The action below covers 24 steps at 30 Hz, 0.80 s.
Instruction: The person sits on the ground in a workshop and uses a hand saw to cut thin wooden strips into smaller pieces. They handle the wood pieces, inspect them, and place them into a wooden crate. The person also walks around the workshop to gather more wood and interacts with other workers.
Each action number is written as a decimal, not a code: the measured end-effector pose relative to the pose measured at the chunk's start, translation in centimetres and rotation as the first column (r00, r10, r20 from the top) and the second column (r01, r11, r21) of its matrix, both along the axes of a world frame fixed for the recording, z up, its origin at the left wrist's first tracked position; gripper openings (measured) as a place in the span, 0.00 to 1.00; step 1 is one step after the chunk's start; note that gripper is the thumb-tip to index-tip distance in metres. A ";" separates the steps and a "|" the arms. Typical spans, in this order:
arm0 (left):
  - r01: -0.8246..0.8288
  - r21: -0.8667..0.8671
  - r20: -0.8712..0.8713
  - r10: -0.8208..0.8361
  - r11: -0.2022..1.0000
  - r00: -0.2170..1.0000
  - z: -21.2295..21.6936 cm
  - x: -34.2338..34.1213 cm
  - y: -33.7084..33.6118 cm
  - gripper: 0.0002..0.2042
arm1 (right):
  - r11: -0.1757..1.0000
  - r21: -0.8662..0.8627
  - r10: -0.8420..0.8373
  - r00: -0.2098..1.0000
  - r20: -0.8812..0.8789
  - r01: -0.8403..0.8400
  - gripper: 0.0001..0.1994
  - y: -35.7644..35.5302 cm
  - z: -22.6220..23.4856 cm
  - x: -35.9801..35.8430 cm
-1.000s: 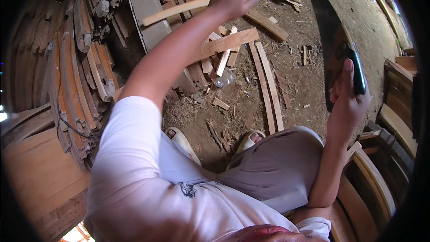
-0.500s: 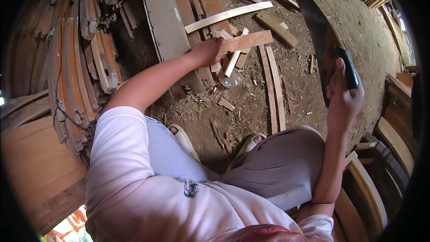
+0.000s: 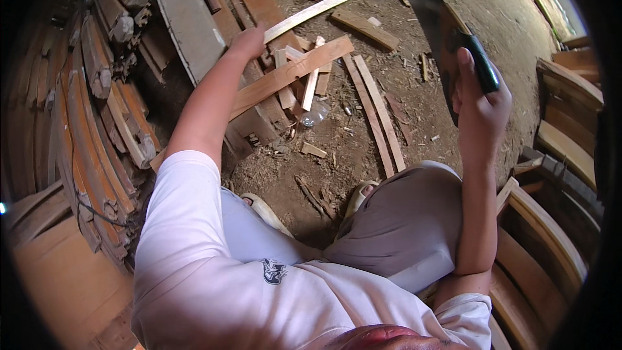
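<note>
My right hand (image 3: 481, 91) is closed round the dark green handle (image 3: 479, 63) of a handsaw (image 3: 424, 10), its broad dark blade raised and reaching past the top edge of the view. Reaching far forward, my left hand (image 3: 249, 43) is closed at the near end of a pale narrow wooden strip (image 3: 311, 15); its fingers are partly hidden. Just nearer lies a wider reddish-brown board (image 3: 295, 74), resting across several short wood offcuts (image 3: 311, 84), its left end behind my left forearm.
Long planks (image 3: 188, 19) lie at the left front beside stacked timber (image 3: 91, 149). Two thin strips (image 3: 376, 110) and a thick piece (image 3: 366, 30) are on the dirt floor (image 3: 447, 149). A clear plastic piece (image 3: 315, 115) sits by the offcuts. Curved wooden parts (image 3: 544, 227) stand at right.
My left hand has let go of the reddish-brown board, now lying on the offcuts, and moved forward and left to the pale strip. The saw stays raised in my right hand.
</note>
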<state>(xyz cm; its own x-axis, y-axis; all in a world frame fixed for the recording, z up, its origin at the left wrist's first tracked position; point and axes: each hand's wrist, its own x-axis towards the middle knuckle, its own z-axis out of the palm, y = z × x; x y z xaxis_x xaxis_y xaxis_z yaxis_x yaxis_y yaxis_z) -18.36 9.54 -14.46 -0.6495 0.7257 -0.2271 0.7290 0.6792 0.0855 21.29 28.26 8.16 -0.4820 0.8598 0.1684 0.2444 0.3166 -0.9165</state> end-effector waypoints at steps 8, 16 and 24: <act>-0.251 0.026 0.535 0.199 0.968 0.821 3.8 3.8 6.1 0.12 | 0.997 -0.079 0.008 0.999 -0.031 -0.010 0.16 0.8 -0.3 1.3; -0.842 0.179 0.983 -0.056 0.509 0.175 2.9 32.6 11.6 0.15 | 0.994 -0.111 -0.011 0.992 -0.123 -0.003 0.12 1.3 -1.0 0.5; -0.765 0.100 0.995 -0.087 0.637 0.057 -7.8 48.1 9.1 0.18 | 0.987 -0.149 -0.067 0.992 -0.102 0.052 0.10 2.4 -0.5 4.3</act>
